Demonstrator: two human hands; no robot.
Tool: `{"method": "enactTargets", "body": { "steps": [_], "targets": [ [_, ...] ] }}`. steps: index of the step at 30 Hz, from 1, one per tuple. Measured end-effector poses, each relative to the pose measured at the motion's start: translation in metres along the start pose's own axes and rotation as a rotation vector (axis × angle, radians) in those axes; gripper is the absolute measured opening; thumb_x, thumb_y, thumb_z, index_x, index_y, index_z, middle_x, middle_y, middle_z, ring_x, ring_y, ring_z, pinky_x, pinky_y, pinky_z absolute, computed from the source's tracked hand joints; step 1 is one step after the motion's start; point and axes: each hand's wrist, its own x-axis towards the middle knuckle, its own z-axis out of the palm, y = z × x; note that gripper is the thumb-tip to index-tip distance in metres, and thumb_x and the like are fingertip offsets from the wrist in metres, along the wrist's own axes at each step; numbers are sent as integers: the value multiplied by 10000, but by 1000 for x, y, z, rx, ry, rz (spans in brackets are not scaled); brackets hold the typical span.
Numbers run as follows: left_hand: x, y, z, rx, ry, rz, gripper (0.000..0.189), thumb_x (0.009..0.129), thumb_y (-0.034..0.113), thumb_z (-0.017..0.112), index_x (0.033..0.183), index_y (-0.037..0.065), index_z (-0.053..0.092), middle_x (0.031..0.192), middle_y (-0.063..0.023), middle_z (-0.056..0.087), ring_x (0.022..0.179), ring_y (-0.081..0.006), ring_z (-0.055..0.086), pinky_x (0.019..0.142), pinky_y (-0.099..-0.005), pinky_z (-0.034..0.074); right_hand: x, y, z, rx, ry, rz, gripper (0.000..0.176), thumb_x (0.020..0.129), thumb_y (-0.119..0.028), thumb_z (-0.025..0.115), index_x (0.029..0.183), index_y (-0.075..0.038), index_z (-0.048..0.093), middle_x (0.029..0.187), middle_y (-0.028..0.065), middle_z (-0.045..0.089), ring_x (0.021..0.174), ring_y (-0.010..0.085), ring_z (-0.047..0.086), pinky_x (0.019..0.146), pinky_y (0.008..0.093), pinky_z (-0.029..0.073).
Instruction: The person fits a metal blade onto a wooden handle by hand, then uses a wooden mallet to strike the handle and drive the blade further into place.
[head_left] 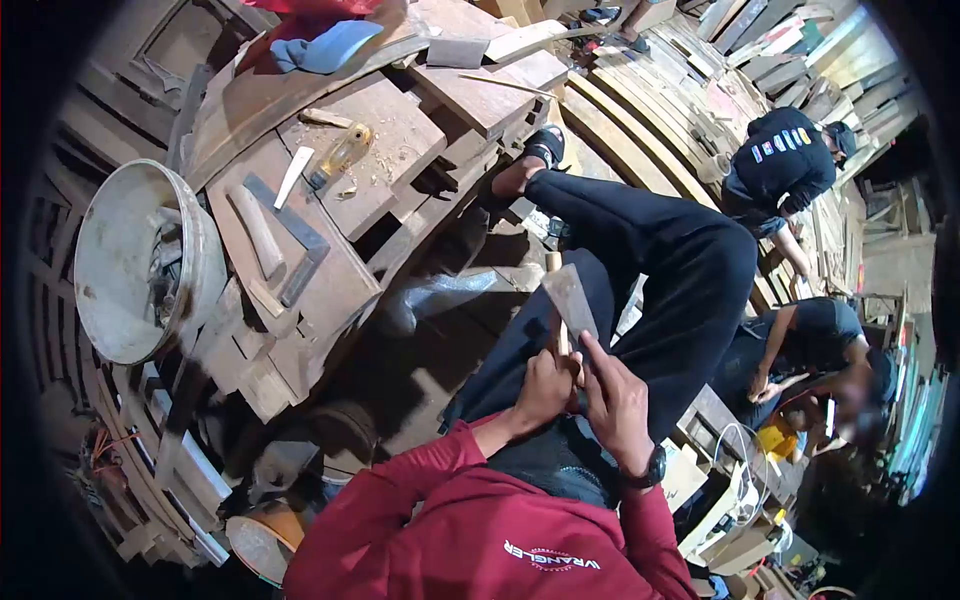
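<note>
My left hand [543, 388] is closed round a thin light wooden piece [554, 262] that points up and away over my legs. Close beside it, my right hand [617, 408] grips a flat, wide metal blade [570, 300], with the index finger stretched along it. The blade lies against the wooden piece, and both hands nearly touch above my lap. Where the lower end of the wood goes is hidden by the fingers.
A workbench [330, 290] at the left bears a yellow-handled tool [350, 148], a metal square [305, 240] and a curved wooden piece [257, 232]. Beside it stands a white bucket [138, 262]. Two people [785, 155] work at the right among stacked boards [640, 125].
</note>
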Motion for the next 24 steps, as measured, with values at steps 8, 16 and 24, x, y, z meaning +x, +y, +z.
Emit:
{"method": "enactTargets", "body": {
  "steps": [8, 16, 24],
  "targets": [
    [-1, -3, 2, 43, -39, 65, 262, 1044, 223, 576, 981, -31, 566, 670, -216, 623, 636, -442, 671, 529, -462, 497, 5, -10, -10, -13, -109, 158, 520, 929, 18, 596, 1443, -53, 568, 905, 201, 669, 758, 348, 672, 706, 412, 540],
    [-2, -16, 5, 154, -23, 216, 266, 1010, 230, 578, 1004, -34, 614, 786, -263, 653, 732, -487, 672, 568, -500, 510, 5, -12, -7, -73, -117, 121, 510, 935, 2, 603, 1440, -71, 577, 902, 189, 684, 781, 356, 697, 718, 405, 551],
    [-4, -5, 10, 53, 33, 223, 432, 1004, 306, 617, 823, -86, 641, 668, -282, 630, 671, -402, 720, 559, -476, 510, 5, -4, -2, -105, -10, 7, 513, 956, -56, 637, 1461, -74, 547, 805, 144, 596, 626, 333, 619, 576, 432, 502]
  ]
}}
